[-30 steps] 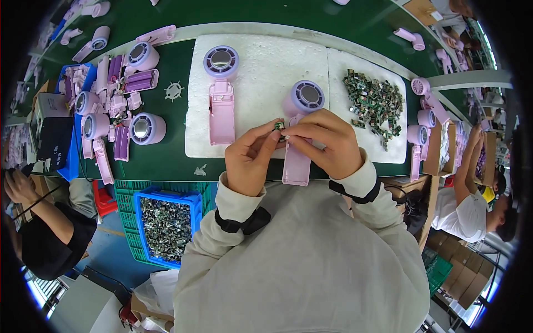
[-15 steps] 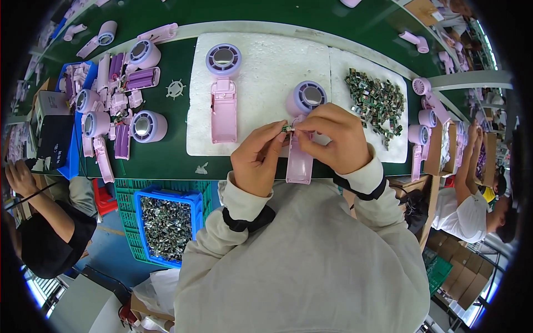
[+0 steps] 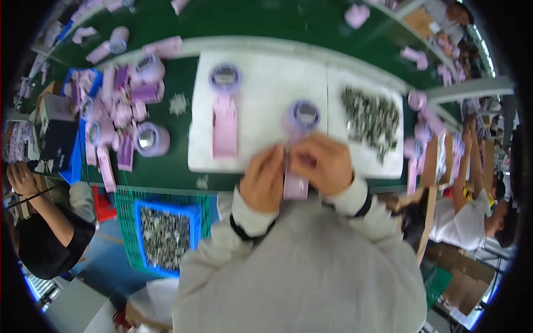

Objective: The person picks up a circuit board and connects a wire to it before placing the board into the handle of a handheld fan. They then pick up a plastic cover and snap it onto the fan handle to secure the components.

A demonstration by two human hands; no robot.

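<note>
Over a pink handle shell [image 3: 296, 187], both hands meet with fingertips pinched together. My left hand [image 3: 262, 180] is closed on a small circuit board [image 3: 287, 149], now seen edge-on and smeared by motion. My right hand [image 3: 325, 165] pinches at the board's other side, its fingers curled. A lilac fan head [image 3: 303, 117] with a round silver centre joins the shell just beyond my fingers. Left of them lies another fan, its lilac head [image 3: 225, 77] far and its open pink handle [image 3: 225, 133] near. Both fans rest on a white foam board [image 3: 264, 77].
Right of the hands, many small circuit boards [image 3: 371, 119] are heaped on the foam. Fan parts [image 3: 123, 114] crowd the left side beside a blue bin. Below the table edge stands a blue crate [image 3: 195, 225] of small parts. Co-workers sit at both sides.
The whole scene has shifted down in the picture and blurred. My hands stay together at the shell; the board between them has turned from flat to edge-on.
</note>
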